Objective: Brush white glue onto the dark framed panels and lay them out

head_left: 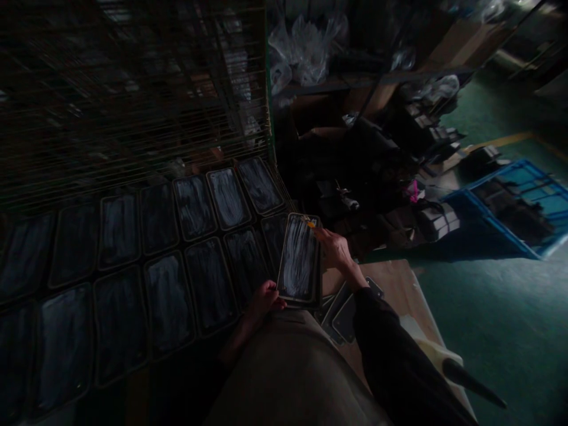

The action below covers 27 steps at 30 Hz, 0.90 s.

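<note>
A dark rectangular panel (298, 260) with rounded corners and white streaks over its face is tilted in front of me. My left hand (266, 297) grips its lower left corner, the fingers at its edge. At the panel's top right corner, my right hand (335, 248) is closed on a small brush (311, 224), of which a yellow-orange part shows; its tip meets the streaked face. The light is dim, so the brush's far end and most of my left fingers are hard to see.
Rows of similar streaked panels (168, 296) spread to my left, below a wire rack (133, 118). To the right, more plates (344, 316) lie on a wooden board (393, 278). Beyond are a white container with a dark handle (437, 355), a blue crate (501, 207) and cluttered shelves.
</note>
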{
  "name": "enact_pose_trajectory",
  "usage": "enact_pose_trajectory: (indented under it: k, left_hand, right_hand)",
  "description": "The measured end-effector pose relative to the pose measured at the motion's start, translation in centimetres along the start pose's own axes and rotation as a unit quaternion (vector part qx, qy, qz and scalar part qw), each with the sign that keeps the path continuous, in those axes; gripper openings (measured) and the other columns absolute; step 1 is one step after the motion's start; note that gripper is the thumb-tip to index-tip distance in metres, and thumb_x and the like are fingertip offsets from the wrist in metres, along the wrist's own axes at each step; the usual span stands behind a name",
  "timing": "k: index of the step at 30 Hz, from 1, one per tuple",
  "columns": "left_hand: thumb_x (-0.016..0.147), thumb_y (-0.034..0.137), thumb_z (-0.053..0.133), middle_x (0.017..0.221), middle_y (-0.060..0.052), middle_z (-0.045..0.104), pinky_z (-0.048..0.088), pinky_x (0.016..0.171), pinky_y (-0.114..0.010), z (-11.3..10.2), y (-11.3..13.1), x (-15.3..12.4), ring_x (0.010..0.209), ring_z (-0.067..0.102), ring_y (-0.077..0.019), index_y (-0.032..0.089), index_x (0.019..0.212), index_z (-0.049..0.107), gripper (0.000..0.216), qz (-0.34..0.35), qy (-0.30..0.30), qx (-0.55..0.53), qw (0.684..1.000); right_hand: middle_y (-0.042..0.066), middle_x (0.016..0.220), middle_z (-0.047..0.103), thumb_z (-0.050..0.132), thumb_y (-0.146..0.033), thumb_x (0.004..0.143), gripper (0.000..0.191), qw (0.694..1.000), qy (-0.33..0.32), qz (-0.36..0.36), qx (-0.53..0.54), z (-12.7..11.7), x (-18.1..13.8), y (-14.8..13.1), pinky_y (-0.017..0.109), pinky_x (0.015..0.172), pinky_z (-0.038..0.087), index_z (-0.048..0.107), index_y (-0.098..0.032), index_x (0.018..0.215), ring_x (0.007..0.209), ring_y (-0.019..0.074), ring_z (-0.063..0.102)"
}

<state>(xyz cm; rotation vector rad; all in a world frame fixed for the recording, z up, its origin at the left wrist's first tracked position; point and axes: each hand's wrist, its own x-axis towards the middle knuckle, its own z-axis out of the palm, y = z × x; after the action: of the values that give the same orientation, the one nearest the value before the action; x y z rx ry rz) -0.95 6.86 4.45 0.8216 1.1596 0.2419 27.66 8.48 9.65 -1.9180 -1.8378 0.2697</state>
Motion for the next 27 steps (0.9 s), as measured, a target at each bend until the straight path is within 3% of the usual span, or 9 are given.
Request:
enact_pose_trajectory:
  k: [8,12,15,21,27]
  left_hand:
    - [0.072,0.027,0.062,0.067,-0.004,0.068,0.057,0.063,-0.031,0.5,0.7,-0.9,0.066,0.071,-0.0213,0.018,0.086,0.045,0.024,-0.004,0.0,-0.04,0.999]
    - [0.073,0.026,0.062,0.074,-0.006,0.069,0.057,0.064,-0.03,0.4,0.5,-0.7,0.069,0.072,-0.0216,0.017,0.087,0.048,0.022,0.004,-0.015,-0.045,0.999]
    - [0.073,0.028,0.063,0.08,-0.006,0.069,0.057,0.065,-0.031,0.1,0.5,-0.6,0.07,0.071,-0.0209,0.016,0.093,0.05,0.027,0.006,-0.038,-0.059,0.998]
    - [0.074,0.026,0.061,0.083,-0.004,0.067,0.056,0.063,-0.029,-0.1,1.4,-1.0,0.067,0.07,-0.0183,0.016,0.111,0.049,0.041,0.008,-0.057,-0.064,0.996]
    - [0.075,0.027,0.061,0.08,-0.004,0.065,0.057,0.063,-0.029,-0.1,0.4,-0.4,0.067,0.069,-0.0178,0.015,0.106,0.05,0.035,0.015,-0.036,-0.02,0.999]
  right_hand:
    - [0.006,0.098,0.069,0.04,-0.023,0.096,0.026,0.997,-0.006,0.074,-0.002,-0.2,-5.0,-2.8,0.023,0.063,0.044,0.058,-0.019,0.115,0.076,0.0168,0.065]
    - [0.003,0.087,0.071,0.042,-0.027,0.096,0.025,0.991,-0.032,0.102,0.081,-0.9,-7.7,-4.6,0.021,0.058,0.043,0.057,-0.021,0.115,0.069,0.0153,0.066]
    - [0.001,0.078,0.07,0.041,-0.03,0.097,0.027,0.982,-0.002,0.134,0.131,-1.8,-8.5,-4.9,0.02,0.059,0.046,0.056,-0.021,0.117,0.066,0.0146,0.067]
    - [0.004,0.087,0.071,0.04,-0.031,0.097,0.029,0.977,0.091,0.135,0.137,-2.7,-6.4,-3.4,0.021,0.063,0.048,0.056,-0.019,0.117,0.072,0.0154,0.067]
    - [0.007,0.104,0.068,0.039,-0.026,0.097,0.029,0.991,0.083,0.077,0.074,-1.4,-1.6,-1.7,0.022,0.068,0.047,0.058,-0.019,0.118,0.086,0.0177,0.066]
